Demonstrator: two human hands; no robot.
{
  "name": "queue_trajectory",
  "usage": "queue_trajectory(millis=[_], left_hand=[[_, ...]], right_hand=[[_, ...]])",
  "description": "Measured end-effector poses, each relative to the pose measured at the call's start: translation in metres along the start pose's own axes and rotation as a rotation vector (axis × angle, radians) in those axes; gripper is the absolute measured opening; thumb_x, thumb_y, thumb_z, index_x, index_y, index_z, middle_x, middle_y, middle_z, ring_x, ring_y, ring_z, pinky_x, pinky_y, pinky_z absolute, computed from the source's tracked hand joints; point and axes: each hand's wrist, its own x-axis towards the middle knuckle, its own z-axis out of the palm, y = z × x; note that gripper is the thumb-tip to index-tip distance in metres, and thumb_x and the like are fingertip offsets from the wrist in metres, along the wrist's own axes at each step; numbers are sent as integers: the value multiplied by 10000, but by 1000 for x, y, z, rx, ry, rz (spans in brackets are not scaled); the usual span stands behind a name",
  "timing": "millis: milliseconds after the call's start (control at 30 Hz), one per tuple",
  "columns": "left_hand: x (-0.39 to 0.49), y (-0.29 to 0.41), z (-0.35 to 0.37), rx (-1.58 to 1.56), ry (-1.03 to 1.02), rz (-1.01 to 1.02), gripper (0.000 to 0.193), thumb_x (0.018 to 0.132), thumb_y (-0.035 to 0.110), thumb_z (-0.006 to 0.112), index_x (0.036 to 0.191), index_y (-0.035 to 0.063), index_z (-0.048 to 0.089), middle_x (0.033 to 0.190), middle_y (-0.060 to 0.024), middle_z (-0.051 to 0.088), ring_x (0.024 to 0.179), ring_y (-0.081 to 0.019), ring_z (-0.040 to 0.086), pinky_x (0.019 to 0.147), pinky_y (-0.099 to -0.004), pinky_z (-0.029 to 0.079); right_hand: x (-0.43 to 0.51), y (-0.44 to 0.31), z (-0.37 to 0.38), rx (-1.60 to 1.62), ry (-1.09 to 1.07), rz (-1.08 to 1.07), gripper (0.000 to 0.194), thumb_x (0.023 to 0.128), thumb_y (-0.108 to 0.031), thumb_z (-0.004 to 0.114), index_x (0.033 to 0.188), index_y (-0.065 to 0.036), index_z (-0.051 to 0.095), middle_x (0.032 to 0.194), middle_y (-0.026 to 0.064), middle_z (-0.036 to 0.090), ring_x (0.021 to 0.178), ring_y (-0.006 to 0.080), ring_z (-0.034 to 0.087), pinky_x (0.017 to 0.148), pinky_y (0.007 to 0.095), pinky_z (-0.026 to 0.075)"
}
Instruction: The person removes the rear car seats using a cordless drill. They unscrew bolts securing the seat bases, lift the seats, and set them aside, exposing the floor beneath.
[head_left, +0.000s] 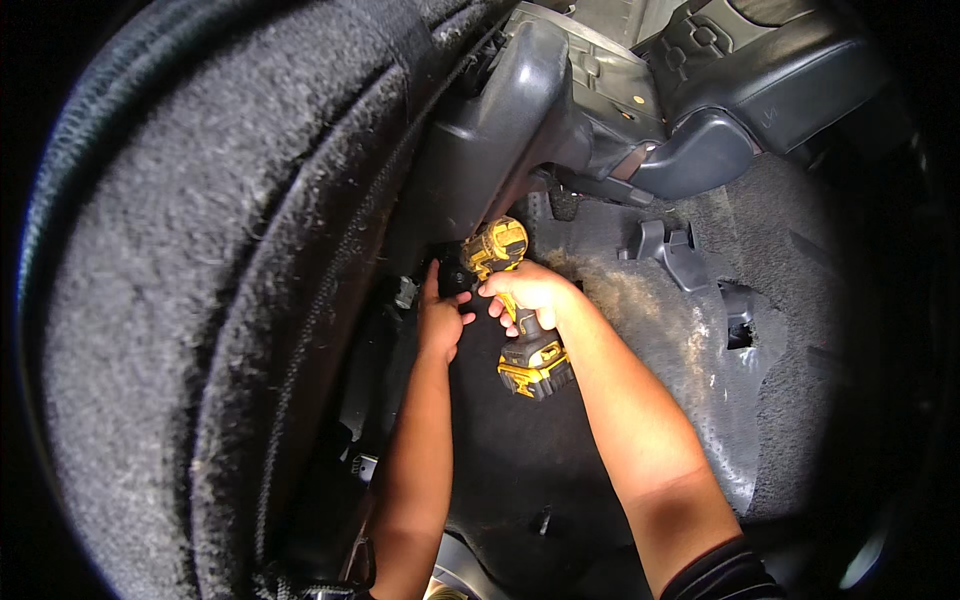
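Note:
My right hand (536, 294) is wrapped around the grip of a yellow-and-black cordless power driver (498, 244). The tool's battery pack (534, 369) hangs below, towards me. Its nose points left into the shadow beneath a black plastic seat side cover (495, 127); the front end and whatever it meets are hidden. Just left of the tool, my left hand (442, 319) has its index finger stretched forward against or close to a dark part under the seat. Its other fingers are spread, and I see nothing held in them. A small grey connector-like piece (406, 292) sits beside that finger.
A grey fabric seat (172, 262) fills the left side. Scuffed, stained floor lining (645, 300) and carpet (787, 420) lie right, with a black plastic bracket (675, 255) and a cut-out (740, 335). Another black seat (795, 82) stands at the upper right.

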Motion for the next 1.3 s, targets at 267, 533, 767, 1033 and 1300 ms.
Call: queue_trajectory(millis=[267,533,767,1033,1300], left_hand=[[16,-17,-7,-44,-254,30,769,920,-115,437,1623,175,324,1299,-148,608,1095,-135,615,742,-262,561],[18,-20,-17,166,-200,236,664,908,-124,449,1552,34,430,1387,-131,594,1232,-190,568,1056,-314,445],[14,-38,-26,-51,-294,238,738,881,-140,439,1592,44,364,1506,-89,507,1054,-129,558,982,-285,480],[11,-39,-32,-197,-271,110,723,874,-122,475,1568,66,405,1356,-27,587,1155,-136,576,1010,-289,466],[22,-48,-32,-138,-300,137,738,874,-93,480,1579,115,414,1190,-7,620,982,-120,564,958,-246,462]], right_hand=[[-7,11,-2,-19,-2,-71,190,870,-124,707,1018,-25,638,778,88,621,537,180,580,472,370,509],[-21,-16,3,-131,-65,1,257,882,-167,728,1086,-29,655,768,102,614,531,180,567,457,360,507],[-12,-35,8,-339,12,148,308,904,-230,737,1074,0,624,792,151,607,607,244,616,525,404,536],[0,-59,32,-681,-55,283,317,881,-219,767,1020,-29,555,733,107,571,546,220,562,536,405,505],[7,-50,26,-337,22,237,352,906,-277,730,1021,-11,530,805,137,603,650,247,613,601,433,557]])
